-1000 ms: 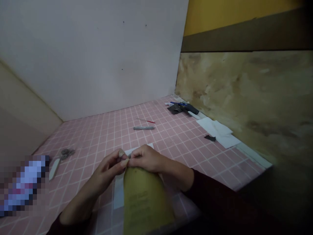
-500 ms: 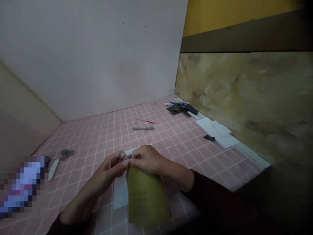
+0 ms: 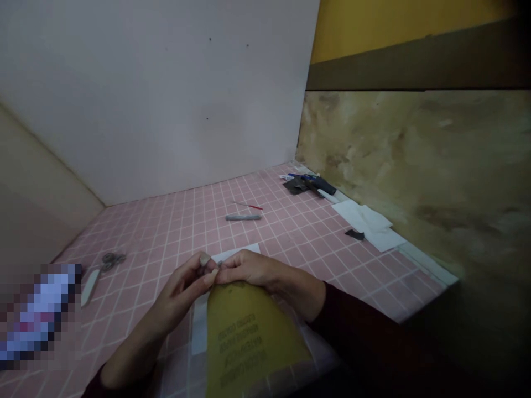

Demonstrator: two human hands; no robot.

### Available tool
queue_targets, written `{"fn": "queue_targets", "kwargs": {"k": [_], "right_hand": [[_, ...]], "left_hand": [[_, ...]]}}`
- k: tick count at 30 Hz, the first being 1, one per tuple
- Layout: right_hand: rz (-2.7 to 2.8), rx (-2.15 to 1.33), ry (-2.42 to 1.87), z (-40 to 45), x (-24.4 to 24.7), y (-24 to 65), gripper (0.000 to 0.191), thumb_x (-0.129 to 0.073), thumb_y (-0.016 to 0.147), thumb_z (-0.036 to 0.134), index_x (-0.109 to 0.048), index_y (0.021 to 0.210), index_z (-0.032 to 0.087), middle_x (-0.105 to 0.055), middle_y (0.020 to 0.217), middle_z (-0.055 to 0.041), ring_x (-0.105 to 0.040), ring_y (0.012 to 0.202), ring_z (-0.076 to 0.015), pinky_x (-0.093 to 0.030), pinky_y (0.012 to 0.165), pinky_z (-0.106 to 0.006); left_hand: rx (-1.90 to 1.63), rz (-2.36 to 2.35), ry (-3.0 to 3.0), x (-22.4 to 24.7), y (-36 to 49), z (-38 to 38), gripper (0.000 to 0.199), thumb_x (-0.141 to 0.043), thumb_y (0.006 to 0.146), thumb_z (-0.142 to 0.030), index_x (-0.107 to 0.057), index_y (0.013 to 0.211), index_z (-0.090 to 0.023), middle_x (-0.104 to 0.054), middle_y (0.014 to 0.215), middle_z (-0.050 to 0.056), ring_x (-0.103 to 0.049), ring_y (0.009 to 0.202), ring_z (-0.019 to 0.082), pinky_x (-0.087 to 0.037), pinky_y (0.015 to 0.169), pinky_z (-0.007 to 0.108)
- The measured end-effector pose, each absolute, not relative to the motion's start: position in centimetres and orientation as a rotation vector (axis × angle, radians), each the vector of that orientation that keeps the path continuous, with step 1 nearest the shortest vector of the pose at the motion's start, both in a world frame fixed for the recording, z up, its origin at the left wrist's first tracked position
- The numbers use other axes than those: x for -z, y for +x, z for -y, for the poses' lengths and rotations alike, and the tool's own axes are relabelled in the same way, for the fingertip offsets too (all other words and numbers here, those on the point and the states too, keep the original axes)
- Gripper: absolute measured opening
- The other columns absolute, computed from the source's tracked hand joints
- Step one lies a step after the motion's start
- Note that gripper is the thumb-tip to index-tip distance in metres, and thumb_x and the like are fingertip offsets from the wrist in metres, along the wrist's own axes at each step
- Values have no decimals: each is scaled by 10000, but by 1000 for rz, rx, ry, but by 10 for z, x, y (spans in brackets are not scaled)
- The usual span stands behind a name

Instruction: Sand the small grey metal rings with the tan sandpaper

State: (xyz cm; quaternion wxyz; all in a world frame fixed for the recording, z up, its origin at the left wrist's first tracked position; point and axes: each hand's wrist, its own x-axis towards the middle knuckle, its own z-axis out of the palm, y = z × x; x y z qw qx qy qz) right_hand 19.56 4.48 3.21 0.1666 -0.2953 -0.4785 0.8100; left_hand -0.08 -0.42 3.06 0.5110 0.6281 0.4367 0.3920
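A yellow-olive sheet (image 3: 249,342) with dark printed lettering hangs from my fingers, its top edge pinched between both hands. My left hand (image 3: 188,284) is closed at the sheet's upper left corner, with something pale wrapped on one finger. Close beside it, my right hand (image 3: 249,268) grips the sheet's top edge. A small grey piece (image 3: 219,264) shows between the fingertips; its shape is mostly hidden. Beneath the hands, a white paper (image 3: 199,330) lies on the pink tiled surface (image 3: 166,232).
Beyond the hands lie a grey rod (image 3: 243,218) and a thin red-tipped tool (image 3: 255,207). Scissors (image 3: 111,261) and a white strip (image 3: 90,287) are at left. White papers (image 3: 373,226), a dark scrap (image 3: 355,235) and dark cloth pieces (image 3: 295,185) lie along the right wall.
The sheet's lower part has swung outward to the right and toward me, and its lettering shows more clearly. My right hand has shifted slightly left, closer to my left hand.
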Motion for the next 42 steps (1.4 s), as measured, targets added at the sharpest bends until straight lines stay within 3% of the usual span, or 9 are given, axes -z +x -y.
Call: {"fn": "queue_targets", "kwargs": {"k": [7, 13, 19, 26, 28, 32, 34, 39, 42], "right_hand": [[1435, -2282, -860, -46, -29, 195, 201, -727, 811, 282, -615, 709, 149, -545, 589, 49, -469, 506, -75, -347, 516, -223], [1918, -1379, -1017, -45, -33, 193, 280, -741, 780, 244, -555, 590, 154, -436, 569, 58, -411, 610, -88, -278, 579, -239], [1410, -2409, -689, -39, -40, 200, 309, -706, 809, 454, -638, 814, 152, -581, 736, 8, -520, 621, -113, -417, 631, -262], [1973, -1314, -961, -44, -32, 192, 287, -713, 802, 232, -542, 584, 156, -428, 561, 58, -414, 616, -90, -267, 588, -241], [1898, -1459, -961, -44, -33, 192, 272, -696, 815, 250, -544, 608, 160, -442, 575, 56, -421, 609, -92, -277, 583, -240], [1551, -2270, -795, -46, -32, 195, 226, -675, 819, 362, -602, 742, 163, -550, 672, 25, -489, 598, -110, -351, 580, -251], [1609, -2203, -807, -46, -30, 195, 233, -686, 809, 358, -598, 717, 163, -525, 647, 34, -468, 586, -104, -338, 579, -251], [2020, -1360, -969, -45, -28, 193, 266, -694, 794, 193, -544, 578, 154, -417, 574, 56, -394, 617, -92, -260, 601, -254], [1800, -1820, -940, -43, -32, 194, 228, -690, 806, 264, -579, 638, 157, -465, 598, 46, -421, 591, -97, -306, 592, -249]], "left_hand": [[-905, -1030, 1551, -29, -2, 4, 190, -576, 964, -402, -581, 955, -213, -518, 846, 12, -468, 765, 146, -396, 669, 257], [-884, -1027, 1256, -22, 1, 0, 310, -663, 885, -482, -572, 880, -186, -401, 708, -36, -325, 599, 96, -294, 544, 215], [-1026, -1018, 1456, -35, 3, 9, 233, -629, 931, -445, -581, 956, -218, -542, 860, 9, -479, 779, 139, -402, 672, 237], [-856, -1004, 1176, -23, 0, -1, 323, -698, 862, -474, -557, 873, -184, -384, 689, -45, -301, 582, 86, -261, 522, 198], [-907, -1001, 1231, -24, -1, 1, 302, -684, 877, -466, -556, 897, -193, -404, 706, -39, -327, 602, 93, -284, 536, 202], [-952, -1013, 1430, -29, -2, 7, 233, -619, 936, -432, -544, 936, -212, -494, 836, -2, -437, 731, 127, -376, 631, 232], [-922, -1028, 1457, -27, -3, 6, 233, -602, 949, -425, -542, 913, -203, -467, 821, -7, -415, 715, 120, -359, 621, 230], [-771, -987, 1274, -16, -4, -2, 287, -616, 925, -461, -529, 893, -190, -328, 702, -51, -264, 593, 95, -241, 527, 225], [-826, -994, 1368, -21, -4, 2, 250, -597, 945, -441, -546, 924, -197, -401, 761, -26, -340, 654, 109, -304, 577, 233]]}}
